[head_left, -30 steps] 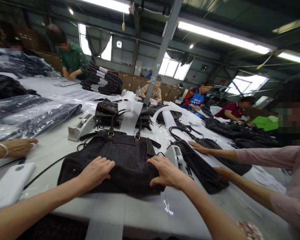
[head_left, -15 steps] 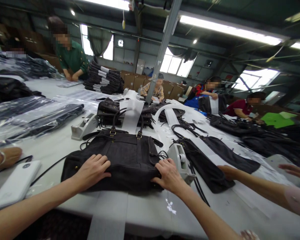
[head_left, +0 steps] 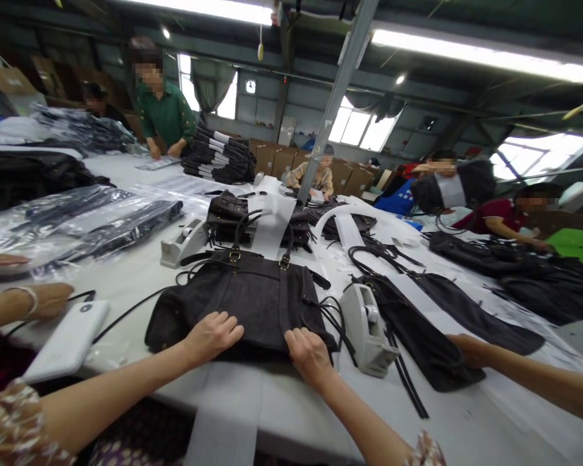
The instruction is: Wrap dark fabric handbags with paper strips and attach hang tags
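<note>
Inward along the near edge of the dark bag [head_left: 257,298], the right hand [head_left: 309,356] has been shifted closer to the left hand [head_left: 216,336]. Both are curled nearly closed, the bag's edge seemingly gripped; thumbs are mostly hidden. The bag is laid just beyond them. If it were dragged, the white strip [head_left: 223,414] below could be creased; the tape dispenser [head_left: 355,327], beside the right hand, might be knocked by a sideways swing.
</note>
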The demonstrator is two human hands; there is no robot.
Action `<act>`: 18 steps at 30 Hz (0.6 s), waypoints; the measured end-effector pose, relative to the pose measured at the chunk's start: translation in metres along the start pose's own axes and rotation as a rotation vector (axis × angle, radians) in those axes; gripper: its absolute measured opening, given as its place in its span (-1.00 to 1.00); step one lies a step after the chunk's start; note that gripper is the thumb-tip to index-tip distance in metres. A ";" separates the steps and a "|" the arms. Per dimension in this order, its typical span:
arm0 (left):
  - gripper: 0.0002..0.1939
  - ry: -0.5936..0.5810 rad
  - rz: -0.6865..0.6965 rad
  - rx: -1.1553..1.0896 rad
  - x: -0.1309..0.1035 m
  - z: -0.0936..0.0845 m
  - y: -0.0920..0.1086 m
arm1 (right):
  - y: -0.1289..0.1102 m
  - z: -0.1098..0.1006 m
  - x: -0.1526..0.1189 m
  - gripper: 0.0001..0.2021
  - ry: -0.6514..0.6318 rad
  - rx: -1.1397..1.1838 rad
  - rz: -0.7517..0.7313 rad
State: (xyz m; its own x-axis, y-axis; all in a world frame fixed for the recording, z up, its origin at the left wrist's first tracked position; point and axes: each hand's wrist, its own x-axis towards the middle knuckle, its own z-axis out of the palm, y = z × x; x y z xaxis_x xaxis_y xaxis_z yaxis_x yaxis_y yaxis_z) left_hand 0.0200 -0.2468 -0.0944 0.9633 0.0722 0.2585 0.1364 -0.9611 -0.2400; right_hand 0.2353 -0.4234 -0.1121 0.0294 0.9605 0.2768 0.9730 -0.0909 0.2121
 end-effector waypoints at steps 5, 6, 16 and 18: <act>-0.69 0.002 -0.102 0.003 -0.019 -0.027 -0.017 | 0.007 -0.006 -0.002 -0.93 0.017 0.037 -0.011; -0.52 0.011 -0.163 0.005 -0.024 -0.032 -0.024 | 0.009 -0.008 -0.001 -0.90 0.001 0.051 -0.003; -0.47 -0.055 -0.317 0.017 -0.060 -0.039 -0.057 | 0.023 -0.036 0.022 -0.62 -0.211 0.157 0.003; -0.71 -0.058 -0.298 0.048 -0.060 -0.029 -0.059 | 0.020 -0.037 0.019 -0.67 -0.216 0.137 0.005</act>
State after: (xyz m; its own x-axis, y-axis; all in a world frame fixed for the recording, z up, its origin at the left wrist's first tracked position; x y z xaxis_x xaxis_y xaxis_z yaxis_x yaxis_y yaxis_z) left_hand -0.0530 -0.2027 -0.0685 0.8904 0.3656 0.2711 0.4246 -0.8818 -0.2055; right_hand 0.2472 -0.4171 -0.0679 0.0682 0.9954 0.0678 0.9943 -0.0734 0.0777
